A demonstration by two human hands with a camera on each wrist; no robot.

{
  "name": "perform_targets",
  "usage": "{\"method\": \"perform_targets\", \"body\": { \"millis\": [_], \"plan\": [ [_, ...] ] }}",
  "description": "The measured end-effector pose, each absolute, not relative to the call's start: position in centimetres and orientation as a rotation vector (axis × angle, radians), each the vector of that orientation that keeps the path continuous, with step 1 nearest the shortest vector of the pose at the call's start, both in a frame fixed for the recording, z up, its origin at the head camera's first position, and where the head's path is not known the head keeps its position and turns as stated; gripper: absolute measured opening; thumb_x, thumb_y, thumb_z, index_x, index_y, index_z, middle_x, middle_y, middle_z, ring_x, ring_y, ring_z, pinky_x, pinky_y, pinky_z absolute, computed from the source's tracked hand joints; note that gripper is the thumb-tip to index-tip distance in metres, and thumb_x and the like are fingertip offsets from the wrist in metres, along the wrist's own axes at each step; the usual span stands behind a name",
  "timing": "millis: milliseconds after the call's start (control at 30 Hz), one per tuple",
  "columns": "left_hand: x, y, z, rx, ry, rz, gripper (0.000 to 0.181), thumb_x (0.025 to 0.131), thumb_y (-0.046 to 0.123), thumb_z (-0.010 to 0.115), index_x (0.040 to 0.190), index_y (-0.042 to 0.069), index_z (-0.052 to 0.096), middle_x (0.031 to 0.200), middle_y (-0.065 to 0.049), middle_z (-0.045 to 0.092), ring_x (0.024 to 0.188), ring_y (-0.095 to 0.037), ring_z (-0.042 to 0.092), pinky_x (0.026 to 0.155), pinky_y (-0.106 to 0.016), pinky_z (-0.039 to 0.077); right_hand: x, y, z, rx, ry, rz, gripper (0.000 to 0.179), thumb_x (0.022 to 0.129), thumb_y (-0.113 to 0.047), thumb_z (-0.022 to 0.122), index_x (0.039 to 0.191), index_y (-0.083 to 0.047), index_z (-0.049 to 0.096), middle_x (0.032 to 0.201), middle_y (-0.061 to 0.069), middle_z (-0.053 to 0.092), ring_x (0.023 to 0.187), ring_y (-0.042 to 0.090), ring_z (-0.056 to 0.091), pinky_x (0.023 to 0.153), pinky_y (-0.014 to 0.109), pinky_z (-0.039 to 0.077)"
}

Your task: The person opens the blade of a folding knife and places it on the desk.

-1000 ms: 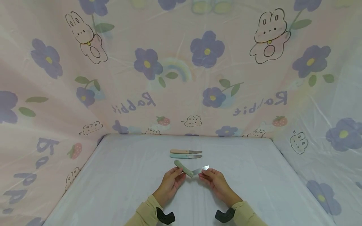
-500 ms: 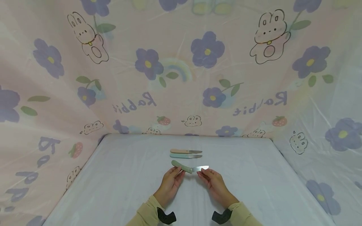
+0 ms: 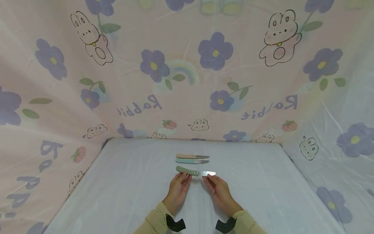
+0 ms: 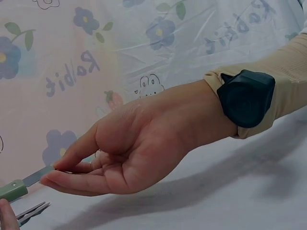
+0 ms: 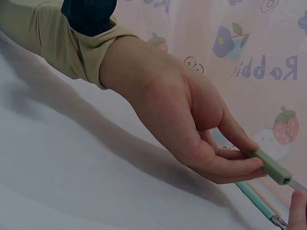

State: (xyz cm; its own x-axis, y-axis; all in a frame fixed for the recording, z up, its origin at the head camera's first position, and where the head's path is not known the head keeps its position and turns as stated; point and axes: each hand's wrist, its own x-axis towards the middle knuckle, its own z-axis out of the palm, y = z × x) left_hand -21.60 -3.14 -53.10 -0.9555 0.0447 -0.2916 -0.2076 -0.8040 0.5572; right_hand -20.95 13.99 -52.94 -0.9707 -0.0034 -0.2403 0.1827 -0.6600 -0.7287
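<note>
A folding knife with a green handle [image 3: 187,171] and an extended steel blade [image 3: 207,173] is held level between both hands. My left hand [image 3: 176,192] pinches the handle between thumb and fingers. The tip end of the blade is pinched by my right hand [image 3: 221,193]. In the left wrist view the right hand [image 4: 144,148] grips the blade, with the green handle [image 4: 13,190] at the left edge. In the right wrist view the left hand [image 5: 177,115] holds the handle [image 5: 272,167]. Just beyond lie a teal-handled knife [image 3: 185,161] and an orange-handled knife [image 3: 185,156], side by side, blades rightward.
A white cloth covers the table [image 3: 131,195]. Printed curtains [image 3: 181,107] with flowers and rabbits rise behind it and along both sides. A dark device [image 4: 247,98] is strapped over the sleeve at the wrist.
The green knife's blade and handle have swung from an angled position into nearly a straight line. The right hand has shifted slightly left; the other two knives have stayed put.
</note>
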Motion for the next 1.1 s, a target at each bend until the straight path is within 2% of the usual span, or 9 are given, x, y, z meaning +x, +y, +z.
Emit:
{"method": "perform_targets", "body": {
  "millis": [100,367,567,767,933,1100],
  "plan": [
    [-21.6,-2.8,-53.0,-0.413,0.890,2.865,0.026,0.093,0.004,0.054,0.114,-0.002,0.040,0.107,-0.015,0.050,0.099,-0.021,0.055,0.097,-0.032,0.042,-20.8,13.8,-52.8,0.352,1.205,-2.772,0.010,0.091,0.006,0.052,0.101,0.007,0.052,0.099,0.020,0.064,0.091,0.022,0.066,0.089,0.030,0.047],
    [-21.5,-2.3,-53.0,-0.426,0.881,2.894,0.025,0.094,0.004,0.054,0.113,-0.002,0.039,0.108,-0.015,0.049,0.101,-0.022,0.054,0.097,-0.031,0.042,-20.6,13.4,-52.7,0.415,1.155,-2.790,0.039,0.091,0.003,0.055,0.123,0.015,0.037,0.111,0.024,0.060,0.100,0.025,0.063,0.091,0.031,0.045],
    [-21.5,-2.5,-53.0,-0.445,0.894,2.877,0.027,0.094,0.004,0.054,0.115,-0.002,0.040,0.111,-0.016,0.047,0.101,-0.022,0.054,0.097,-0.032,0.042,-20.5,13.5,-52.6,0.428,1.162,-2.782,0.029,0.091,0.003,0.055,0.116,0.013,0.044,0.103,0.020,0.063,0.095,0.024,0.065,0.090,0.032,0.046],
    [-21.4,-2.9,-52.8,-0.438,1.004,2.846,0.024,0.094,0.004,0.054,0.113,-0.005,0.043,0.102,-0.015,0.053,0.096,-0.021,0.058,0.097,-0.035,0.043,-20.6,13.8,-52.4,0.403,1.182,-2.734,0.027,0.093,0.002,0.052,0.116,0.013,0.043,0.099,0.019,0.064,0.095,0.025,0.064,0.092,0.033,0.045],
    [-21.5,-3.4,-52.4,-0.433,1.094,2.814,0.021,0.094,0.004,0.054,0.110,-0.005,0.045,0.097,-0.014,0.057,0.095,-0.022,0.060,0.098,-0.037,0.042,-20.8,13.9,-52.1,0.397,1.218,-2.690,0.038,0.094,0.000,0.050,0.125,0.017,0.036,0.103,0.022,0.063,0.097,0.025,0.063,0.093,0.033,0.043],
    [-21.9,-3.8,-52.5,-0.453,1.174,2.775,0.020,0.094,0.005,0.054,0.108,-0.007,0.047,0.094,-0.013,0.060,0.093,-0.023,0.062,0.095,-0.038,0.044,-21.3,13.8,-51.9,0.432,1.257,-2.656,0.040,0.095,-0.002,0.050,0.127,0.016,0.036,0.112,0.025,0.059,0.101,0.027,0.062,0.093,0.034,0.044]
  ]
}}
